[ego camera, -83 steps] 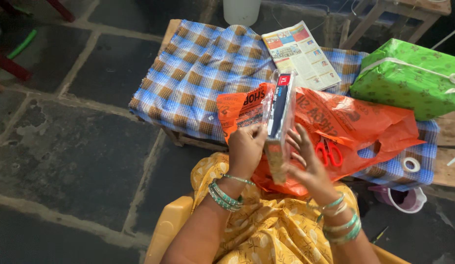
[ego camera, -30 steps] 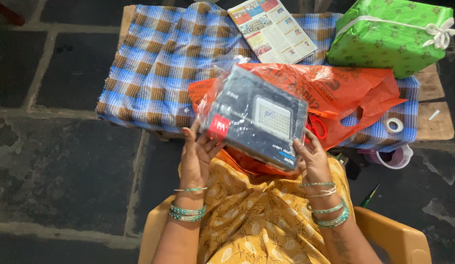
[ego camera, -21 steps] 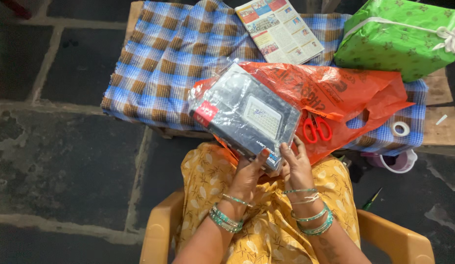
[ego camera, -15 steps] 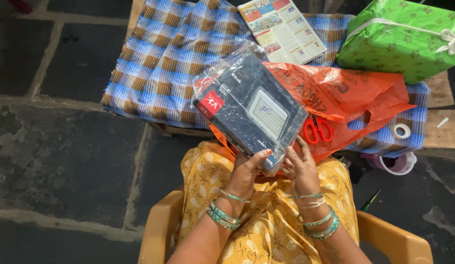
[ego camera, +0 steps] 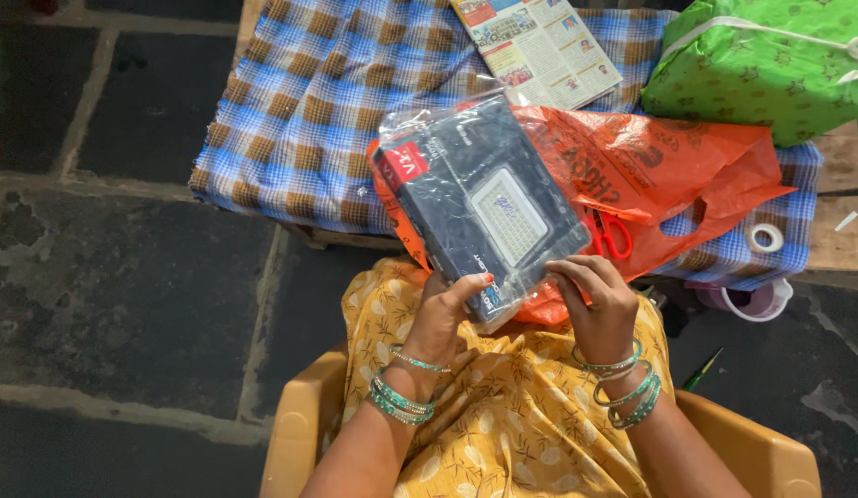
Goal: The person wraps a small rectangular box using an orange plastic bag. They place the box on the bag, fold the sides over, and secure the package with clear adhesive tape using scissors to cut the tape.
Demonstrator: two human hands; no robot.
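Note:
A flat dark package (ego camera: 475,198) in clear plastic wrap, with a red corner label and a pale panel on its face, is held up over my lap. My left hand (ego camera: 445,314) grips its near lower edge, thumb on top. At the package's near right corner is my right hand (ego camera: 595,297), fingers curled on the wrap. Behind the package an orange plastic bag (ego camera: 669,166) lies on the checked blue and brown cloth (ego camera: 300,120). Red-handled scissors (ego camera: 612,235) rest on the bag beside the package.
A green wrapped gift box (ego camera: 761,65) with a white ribbon sits at the far right. A printed paper (ego camera: 540,46) lies at the back. A tape roll (ego camera: 767,238) sits on the cloth's right edge. I sit in a yellow plastic chair (ego camera: 300,433) on a dark stone floor.
The package has turned from edge-on to face-up, then tilted with its red corner swinging away to the far left. Both hands have shifted down to its near edge.

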